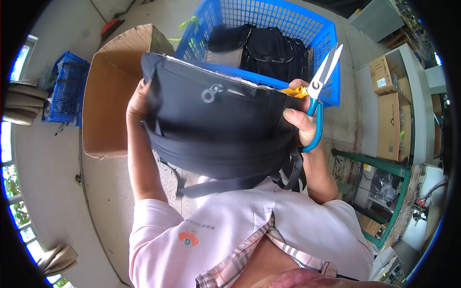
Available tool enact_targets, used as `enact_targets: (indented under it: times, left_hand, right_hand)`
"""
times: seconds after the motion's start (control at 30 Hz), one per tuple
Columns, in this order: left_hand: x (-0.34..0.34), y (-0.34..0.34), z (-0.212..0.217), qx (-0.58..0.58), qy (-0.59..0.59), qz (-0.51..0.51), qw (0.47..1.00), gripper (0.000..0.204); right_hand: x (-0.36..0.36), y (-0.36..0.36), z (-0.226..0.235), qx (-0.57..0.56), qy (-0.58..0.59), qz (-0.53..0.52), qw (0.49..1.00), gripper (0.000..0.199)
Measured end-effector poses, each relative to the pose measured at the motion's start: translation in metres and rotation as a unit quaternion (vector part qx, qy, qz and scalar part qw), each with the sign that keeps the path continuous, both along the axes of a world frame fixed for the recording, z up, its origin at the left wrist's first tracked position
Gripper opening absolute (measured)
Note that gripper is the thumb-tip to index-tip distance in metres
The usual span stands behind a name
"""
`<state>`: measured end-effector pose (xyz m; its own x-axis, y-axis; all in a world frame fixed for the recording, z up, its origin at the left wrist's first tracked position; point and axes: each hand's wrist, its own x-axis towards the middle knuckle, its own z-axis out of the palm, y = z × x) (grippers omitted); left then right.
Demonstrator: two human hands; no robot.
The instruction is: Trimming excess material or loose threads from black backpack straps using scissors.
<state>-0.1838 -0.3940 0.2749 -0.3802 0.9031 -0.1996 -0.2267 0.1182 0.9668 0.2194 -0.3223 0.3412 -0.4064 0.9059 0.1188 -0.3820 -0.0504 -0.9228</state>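
Left hand grips the black backpack, fingers hidden; right hand clasps backpack and scissors

Bright, even daylight fills the scene, strongest along the left rim where the windows blow out to white-blue glare. The concrete floor reads pale with only soft shadows. The black bag swallows detail, nearly flat dark. Scissor blades catch a clean highlight. Heavy fisheye bending curves the edges, black vignette in all 4 corners; centre sharp, rim slightly soft.
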Motion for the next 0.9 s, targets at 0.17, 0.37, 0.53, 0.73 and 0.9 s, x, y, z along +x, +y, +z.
enact_targets:
  times: [0.17, 0.37, 0.53, 0.73, 0.9]
  left_hand:
    - [0.032, 0.004, 0.003, -0.006, 0.034, 0.011, 0.999, 0.028]
    - [0.029, 0.001, 0.000, 0.049, 0.031, 0.094, 0.994, 0.030]
    - [0.027, 0.001, 0.010, 0.092, 0.010, 0.074, 0.993, 0.036]
    - [0.016, 0.003, -0.001, 0.083, 0.004, 0.069, 0.994, 0.041]
    - [0.008, 0.004, -0.010, 0.069, 0.006, 0.078, 0.995, 0.045]
  right_hand:
    - [0.019, 0.007, 0.006, 0.187, -0.262, -0.076, 0.944, 0.036]
    - [0.048, 0.023, 0.038, 0.090, -0.297, 0.097, 0.946, 0.045]
    - [0.081, 0.028, 0.062, 0.237, -0.412, 0.102, 0.874, 0.069]
    - [0.092, -0.002, 0.055, 0.284, -0.503, 0.040, 0.815, 0.066]
    - [0.090, -0.009, 0.041, 0.313, -0.520, -0.006, 0.795, 0.065]
